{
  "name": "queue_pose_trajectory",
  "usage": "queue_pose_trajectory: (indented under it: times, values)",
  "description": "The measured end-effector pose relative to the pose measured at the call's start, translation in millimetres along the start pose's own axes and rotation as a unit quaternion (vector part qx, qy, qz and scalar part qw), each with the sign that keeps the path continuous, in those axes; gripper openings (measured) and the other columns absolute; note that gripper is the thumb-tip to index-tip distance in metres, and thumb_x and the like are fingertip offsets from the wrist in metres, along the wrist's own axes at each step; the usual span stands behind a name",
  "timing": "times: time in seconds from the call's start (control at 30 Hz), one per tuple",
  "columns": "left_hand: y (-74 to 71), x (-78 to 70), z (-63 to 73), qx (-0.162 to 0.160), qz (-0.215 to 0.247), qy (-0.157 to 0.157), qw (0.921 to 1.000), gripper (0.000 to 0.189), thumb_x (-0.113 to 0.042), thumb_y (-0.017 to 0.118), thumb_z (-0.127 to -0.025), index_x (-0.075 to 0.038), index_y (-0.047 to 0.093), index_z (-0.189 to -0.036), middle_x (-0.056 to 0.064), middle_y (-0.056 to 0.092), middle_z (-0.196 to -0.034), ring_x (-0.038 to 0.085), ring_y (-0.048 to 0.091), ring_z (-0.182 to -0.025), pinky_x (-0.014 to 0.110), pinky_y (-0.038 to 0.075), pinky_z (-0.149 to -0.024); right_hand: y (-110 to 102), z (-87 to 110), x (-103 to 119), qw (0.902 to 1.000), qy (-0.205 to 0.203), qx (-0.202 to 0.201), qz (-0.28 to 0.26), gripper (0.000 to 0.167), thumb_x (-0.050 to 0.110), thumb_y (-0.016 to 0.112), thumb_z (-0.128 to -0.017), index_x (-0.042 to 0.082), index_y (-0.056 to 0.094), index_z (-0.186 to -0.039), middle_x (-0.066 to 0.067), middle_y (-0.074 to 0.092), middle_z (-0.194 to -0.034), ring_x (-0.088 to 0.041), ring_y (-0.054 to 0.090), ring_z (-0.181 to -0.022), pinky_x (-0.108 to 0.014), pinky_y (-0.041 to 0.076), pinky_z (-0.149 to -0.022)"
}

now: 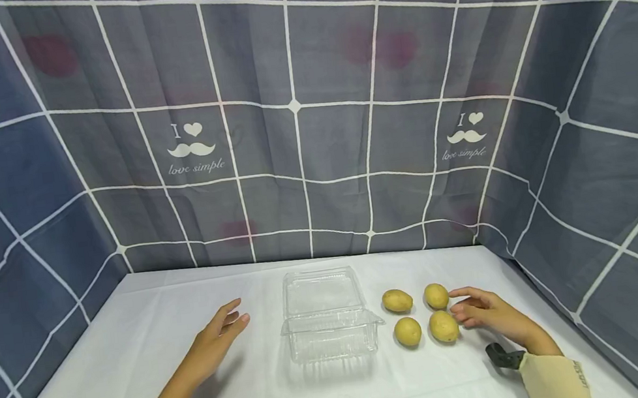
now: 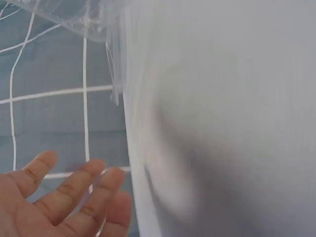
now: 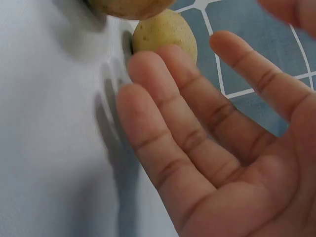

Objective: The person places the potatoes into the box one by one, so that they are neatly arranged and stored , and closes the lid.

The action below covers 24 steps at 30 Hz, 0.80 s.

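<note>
My right hand (image 1: pixel 487 312) is at the right of several yellow potatoes, its fingertips right beside the two nearest ones. One of these potatoes (image 1: pixel 436 296) lies farther back, and the other potato (image 1: pixel 444 326) sits in front of it. In the right wrist view the fingers (image 3: pixel 192 133) are loosely extended, nothing held in them, with a speckled potato (image 3: pixel 165 34) beyond their tips. Left of the clear plastic clamshell box (image 1: pixel 332 342), which stands with its lid (image 1: pixel 322 292) folded back, my left hand (image 1: pixel 211 346) hovers over the table with relaxed fingers and holds nothing.
Two more potatoes lie between the box and the right-hand pair: one at the back (image 1: pixel 397 301), and another potato (image 1: pixel 408 332) in front. A white cloth covers the table (image 1: pixel 247 397). Grey-blue checked curtains (image 1: pixel 265 139) enclose the back and both sides.
</note>
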<state>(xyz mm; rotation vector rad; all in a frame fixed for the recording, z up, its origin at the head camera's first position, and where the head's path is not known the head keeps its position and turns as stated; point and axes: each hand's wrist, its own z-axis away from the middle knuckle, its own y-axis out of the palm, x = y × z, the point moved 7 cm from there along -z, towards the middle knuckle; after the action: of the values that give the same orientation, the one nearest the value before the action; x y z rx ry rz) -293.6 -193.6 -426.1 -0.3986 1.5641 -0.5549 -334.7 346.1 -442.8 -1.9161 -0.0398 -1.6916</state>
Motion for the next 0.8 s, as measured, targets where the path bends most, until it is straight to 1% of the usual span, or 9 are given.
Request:
queue_pose_trajectory:
  times: [0.1, 0.2, 0.3, 0.4, 0.47, 0.57, 0.73, 0.8]
  values:
    - [5.5, -3.1, 0.3, 0.012, 0.035, 0.008, 0.9993, 0.070, -0.044, 0.050, -0.113, -0.001, 0.034, -0.166, 0.033, 0.050, -0.158, 0.053, 0.047, -0.146, 0.072, 0.043, -0.113, 4.8, -1.5, -0.1, 0.9996, -0.005, 0.019, -0.018, 0.047, 0.008, 0.058, -0.111, -0.019, 0.042, -0.147, -0.009, 0.071, -0.122, -0.010, 0.071, -0.104, -0.030, 0.063, -0.088]
    - [10.0, -4.9, -0.3, 0.021, 0.060, 0.016, 0.9978, 0.068, -0.040, 0.050, -0.114, 0.002, 0.034, -0.165, 0.034, 0.050, -0.157, 0.053, 0.049, -0.144, 0.069, 0.044, -0.114, 7.3, -2.0, 0.8, 0.9992, -0.020, 0.032, -0.016, 0.043, 0.006, 0.059, -0.109, -0.016, 0.048, -0.144, -0.003, 0.071, -0.119, -0.007, 0.069, -0.105, -0.028, 0.062, -0.087]
    - [14.1, -5.7, -2.4, 0.032, 0.081, 0.018, 0.9961, 0.068, -0.038, 0.050, -0.114, 0.004, 0.033, -0.165, 0.036, 0.049, -0.157, 0.053, 0.052, -0.142, 0.068, 0.046, -0.113, 8.2, -2.0, 0.2, 0.9989, -0.027, 0.037, -0.006, 0.042, 0.004, 0.060, -0.108, -0.015, 0.050, -0.143, -0.005, 0.071, -0.120, -0.005, 0.068, -0.106, -0.027, 0.060, -0.086]
    - [18.3, -6.4, -5.4, 0.045, 0.100, 0.019, 0.9938, 0.070, -0.037, 0.050, -0.113, 0.005, 0.031, -0.166, 0.037, 0.047, -0.157, 0.053, 0.052, -0.141, 0.068, 0.046, -0.113, 9.4, -2.6, -1.6, 0.9991, -0.019, 0.037, 0.002, 0.046, 0.005, 0.063, -0.106, -0.018, 0.048, -0.143, -0.007, 0.071, -0.120, -0.004, 0.067, -0.108, -0.026, 0.058, -0.086]
    - [21.5, -6.5, -7.3, 0.054, 0.112, 0.018, 0.9920, 0.071, -0.037, 0.051, -0.112, 0.005, 0.030, -0.166, 0.038, 0.047, -0.157, 0.052, 0.052, -0.142, 0.068, 0.045, -0.114, 11.4, -3.6, -1.5, 0.9989, -0.021, 0.043, 0.004, 0.047, 0.005, 0.064, -0.105, -0.018, 0.048, -0.143, -0.008, 0.070, -0.122, -0.004, 0.067, -0.109, -0.025, 0.056, -0.088]
    - [28.1, -6.6, -11.1, 0.077, 0.135, 0.018, 0.9876, 0.072, -0.037, 0.050, -0.112, 0.005, 0.029, -0.166, 0.038, 0.045, -0.158, 0.052, 0.052, -0.143, 0.065, 0.044, -0.116, 15.6, -4.3, -0.4, 0.9978, -0.034, 0.057, -0.006, 0.046, 0.004, 0.067, -0.104, -0.015, 0.051, -0.143, -0.007, 0.069, -0.123, -0.006, 0.067, -0.111, -0.024, 0.056, -0.090]
    - [41.7, -8.5, -18.4, 0.123, 0.177, 0.015, 0.9763, 0.072, -0.036, 0.046, -0.113, 0.006, 0.024, -0.167, 0.039, 0.042, -0.160, 0.051, 0.049, -0.145, 0.060, 0.044, -0.118, 21.0, -3.7, 2.1, 0.9947, -0.066, 0.078, -0.015, 0.048, 0.000, 0.073, -0.099, -0.005, 0.058, -0.144, -0.004, 0.068, -0.123, -0.007, 0.066, -0.111, -0.023, 0.056, -0.091]
    - [46.6, -10.2, -20.8, 0.135, 0.193, 0.014, 0.9718, 0.073, -0.037, 0.046, -0.114, 0.007, 0.023, -0.167, 0.040, 0.042, -0.159, 0.052, 0.048, -0.146, 0.059, 0.044, -0.118, 22.5, -3.7, 2.2, 0.9943, -0.071, 0.079, -0.010, 0.052, 0.000, 0.076, -0.097, -0.006, 0.058, -0.145, -0.004, 0.068, -0.124, -0.007, 0.066, -0.111, -0.023, 0.055, -0.090]
